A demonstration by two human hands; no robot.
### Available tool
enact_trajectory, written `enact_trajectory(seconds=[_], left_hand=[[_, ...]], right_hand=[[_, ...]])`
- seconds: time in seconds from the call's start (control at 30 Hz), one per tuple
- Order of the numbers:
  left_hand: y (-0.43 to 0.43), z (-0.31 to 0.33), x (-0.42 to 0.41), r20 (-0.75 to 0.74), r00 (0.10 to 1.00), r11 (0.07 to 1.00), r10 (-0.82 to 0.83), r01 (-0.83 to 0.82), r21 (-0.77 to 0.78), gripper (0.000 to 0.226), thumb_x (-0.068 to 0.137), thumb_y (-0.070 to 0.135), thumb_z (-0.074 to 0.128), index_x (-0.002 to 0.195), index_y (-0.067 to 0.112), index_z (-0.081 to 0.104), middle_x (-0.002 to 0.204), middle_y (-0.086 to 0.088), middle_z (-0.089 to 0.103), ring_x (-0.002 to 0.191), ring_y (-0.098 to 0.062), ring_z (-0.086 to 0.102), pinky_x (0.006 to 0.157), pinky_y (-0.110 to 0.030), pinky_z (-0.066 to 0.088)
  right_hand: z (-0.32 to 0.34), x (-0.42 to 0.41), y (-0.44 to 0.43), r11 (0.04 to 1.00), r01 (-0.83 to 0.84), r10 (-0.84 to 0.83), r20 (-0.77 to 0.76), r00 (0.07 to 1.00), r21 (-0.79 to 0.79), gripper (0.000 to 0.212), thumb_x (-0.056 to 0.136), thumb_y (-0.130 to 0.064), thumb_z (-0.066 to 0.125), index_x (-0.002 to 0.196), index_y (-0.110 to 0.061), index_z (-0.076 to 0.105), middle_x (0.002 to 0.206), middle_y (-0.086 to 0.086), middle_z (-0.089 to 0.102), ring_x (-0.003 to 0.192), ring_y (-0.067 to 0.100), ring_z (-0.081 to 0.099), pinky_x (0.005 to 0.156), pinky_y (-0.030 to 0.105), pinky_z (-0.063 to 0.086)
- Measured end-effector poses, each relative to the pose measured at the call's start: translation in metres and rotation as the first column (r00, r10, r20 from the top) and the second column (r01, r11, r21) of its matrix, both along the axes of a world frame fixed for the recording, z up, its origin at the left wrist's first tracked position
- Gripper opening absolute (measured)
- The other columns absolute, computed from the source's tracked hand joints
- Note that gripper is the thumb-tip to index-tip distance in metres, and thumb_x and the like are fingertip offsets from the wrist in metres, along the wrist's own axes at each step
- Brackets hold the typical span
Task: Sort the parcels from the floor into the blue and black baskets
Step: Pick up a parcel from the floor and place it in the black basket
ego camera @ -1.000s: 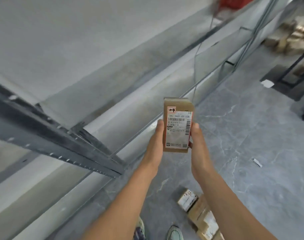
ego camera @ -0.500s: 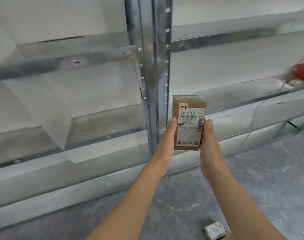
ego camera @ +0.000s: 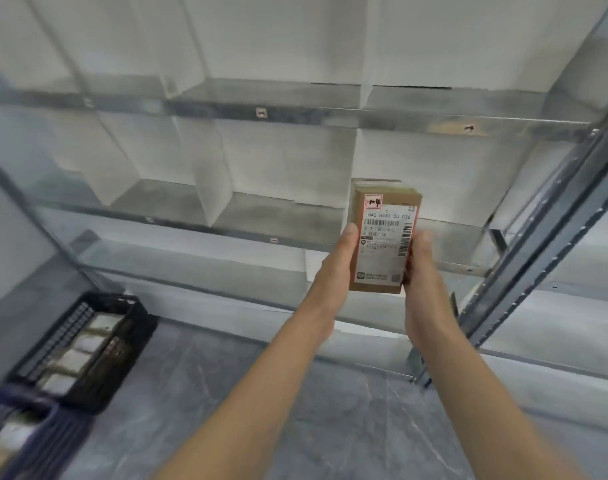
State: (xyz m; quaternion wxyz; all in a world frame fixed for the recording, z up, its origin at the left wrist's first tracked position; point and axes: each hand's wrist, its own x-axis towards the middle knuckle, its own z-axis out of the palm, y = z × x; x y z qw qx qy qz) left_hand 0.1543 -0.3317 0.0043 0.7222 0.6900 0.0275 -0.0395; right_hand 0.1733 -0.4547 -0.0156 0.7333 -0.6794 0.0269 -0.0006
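You hold a matt brown cardboard parcel [ego camera: 382, 244] bearing a smooth white paper label [ego camera: 385, 247]. The shelving [ego camera: 295, 112] beyond is dull galvanised metal; the floor [ego camera: 347, 410] looks like polished grey stone.

Head cam, fwd/down, close on hands, prob. slightly tilted.

Beyond the hands stands a galvanised grey metal shelving rack [ego camera: 295, 116] with white divider panels [ego camera: 212, 188] splitting its shelves into open compartments. A perforated grey steel upright [ego camera: 545, 251] slants past to their right. Beneath them lies a grey marbled stone floor [ego camera: 347, 410] with pale veins, evenly lit.
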Motion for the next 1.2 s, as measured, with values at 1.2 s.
enact_trajectory(seconds=[1.2], left_hand=[[0.539,-0.132,-0.016,-0.362,0.357,0.385,0.861,-0.923,0.007,0.055,0.102,0.069,0.032,0.143,0.042,0.057,0.143,0.011,0.063,0.133,-0.011,0.056,0.118,-0.040,0.038]], right_hand=[[-0.130,0.091,0.628,0.360,-0.931,0.874,-0.329,0.359,-0.062,0.062,0.097,-0.081,0.028,0.137,-0.049,0.063,0.133,-0.013,0.071,0.127,0.014,0.063,0.117,0.054,0.042]])
